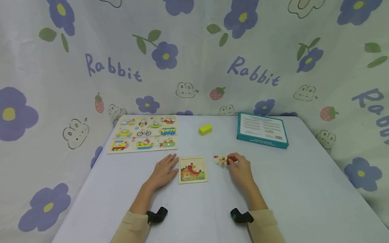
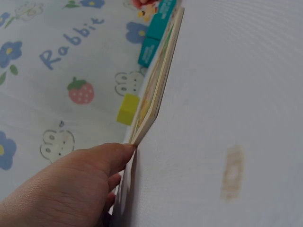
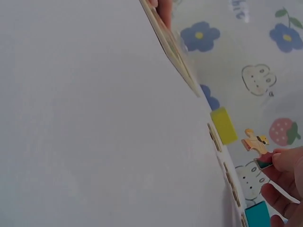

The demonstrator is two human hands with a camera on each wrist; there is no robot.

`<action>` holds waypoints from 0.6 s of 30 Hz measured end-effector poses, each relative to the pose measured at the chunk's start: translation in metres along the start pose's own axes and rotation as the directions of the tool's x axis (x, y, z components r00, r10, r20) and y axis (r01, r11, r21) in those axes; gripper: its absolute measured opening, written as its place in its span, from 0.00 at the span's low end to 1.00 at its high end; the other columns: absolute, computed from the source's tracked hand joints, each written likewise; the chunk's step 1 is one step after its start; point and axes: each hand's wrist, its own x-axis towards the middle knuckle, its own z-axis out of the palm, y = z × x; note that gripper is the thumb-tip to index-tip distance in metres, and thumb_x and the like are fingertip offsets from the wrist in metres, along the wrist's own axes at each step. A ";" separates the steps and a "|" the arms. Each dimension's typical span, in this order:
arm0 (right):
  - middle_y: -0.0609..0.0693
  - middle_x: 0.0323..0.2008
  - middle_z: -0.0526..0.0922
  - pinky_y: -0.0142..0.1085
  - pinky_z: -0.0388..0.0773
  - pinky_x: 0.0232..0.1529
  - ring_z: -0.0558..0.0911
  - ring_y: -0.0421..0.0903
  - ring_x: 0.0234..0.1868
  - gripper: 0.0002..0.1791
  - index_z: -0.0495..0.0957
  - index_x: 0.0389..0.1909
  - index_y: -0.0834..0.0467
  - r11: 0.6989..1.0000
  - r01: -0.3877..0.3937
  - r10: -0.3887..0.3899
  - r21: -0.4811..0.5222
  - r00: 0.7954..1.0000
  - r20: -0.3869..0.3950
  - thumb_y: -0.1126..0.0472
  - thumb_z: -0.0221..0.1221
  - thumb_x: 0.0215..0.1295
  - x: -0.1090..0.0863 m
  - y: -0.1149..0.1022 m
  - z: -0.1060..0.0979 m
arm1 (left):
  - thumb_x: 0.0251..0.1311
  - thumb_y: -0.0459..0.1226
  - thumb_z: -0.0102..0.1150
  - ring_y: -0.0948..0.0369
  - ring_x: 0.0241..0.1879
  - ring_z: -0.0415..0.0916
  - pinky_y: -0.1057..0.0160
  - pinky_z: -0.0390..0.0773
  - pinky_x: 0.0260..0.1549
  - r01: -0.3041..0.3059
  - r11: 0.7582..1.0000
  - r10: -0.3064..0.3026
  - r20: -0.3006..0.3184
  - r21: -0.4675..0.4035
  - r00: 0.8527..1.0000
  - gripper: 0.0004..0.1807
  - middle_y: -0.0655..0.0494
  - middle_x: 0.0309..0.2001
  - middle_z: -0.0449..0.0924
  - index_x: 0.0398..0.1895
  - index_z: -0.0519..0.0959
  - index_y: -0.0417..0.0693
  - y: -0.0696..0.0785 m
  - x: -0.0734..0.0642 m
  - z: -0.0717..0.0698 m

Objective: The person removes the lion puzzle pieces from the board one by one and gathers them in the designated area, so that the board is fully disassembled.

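Note:
A small wooden jigsaw tray (image 1: pixel 192 182) lies flat on the white table, its picture of a lion partly filled in. My left hand (image 1: pixel 164 172) rests on the table at the tray's left side. In the left wrist view its thumb (image 2: pixel 120 153) touches the tray's edge, with the fingers uncurled. My right hand (image 1: pixel 241 170) is to the right of the tray. Between thumb and fingers it pinches a jigsaw piece (image 3: pixel 258 143), held above the table in the right wrist view. Several loose jigsaw pieces (image 3: pixel 231 183) lie on the table nearby.
A large wooden vehicle puzzle board (image 1: pixel 144 133) lies at the back left. Behind the tray sits a yellow block (image 1: pixel 205 129). At the back right is a teal-edged box (image 1: pixel 262 130). A printed cloth (image 1: pixel 194 54) hangs behind the table.

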 end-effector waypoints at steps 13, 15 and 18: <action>0.53 0.34 0.79 0.46 0.71 0.41 0.76 0.51 0.40 0.07 0.78 0.40 0.57 0.992 -0.108 0.108 -0.067 0.994 -0.001 0.66 0.56 0.62 -0.016 0.031 -0.033 | 0.62 0.42 0.52 0.48 0.68 0.47 0.42 0.50 0.60 -0.016 1.000 0.016 -0.010 0.002 1.000 0.28 0.46 0.67 0.56 0.65 0.64 0.43 -0.001 0.001 0.000; 0.53 0.34 0.79 0.45 0.70 0.42 0.76 0.50 0.40 0.07 0.78 0.40 0.57 0.989 -0.129 0.129 -0.074 0.992 -0.004 0.66 0.56 0.62 -0.017 0.035 -0.036 | 0.62 0.42 0.52 0.48 0.68 0.47 0.42 0.50 0.60 -0.010 1.000 0.010 -0.003 0.006 1.000 0.28 0.47 0.68 0.56 0.65 0.63 0.44 -0.001 0.002 0.000; 0.53 0.34 0.79 0.44 0.70 0.40 0.76 0.50 0.39 0.07 0.78 0.40 0.57 0.988 -0.138 0.138 -0.069 0.990 -0.010 0.65 0.56 0.62 -0.018 0.041 -0.038 | 0.62 0.42 0.52 0.48 0.68 0.47 0.42 0.50 0.60 -0.004 1.000 0.004 0.000 0.004 1.000 0.28 0.47 0.68 0.56 0.65 0.63 0.43 -0.001 0.001 0.000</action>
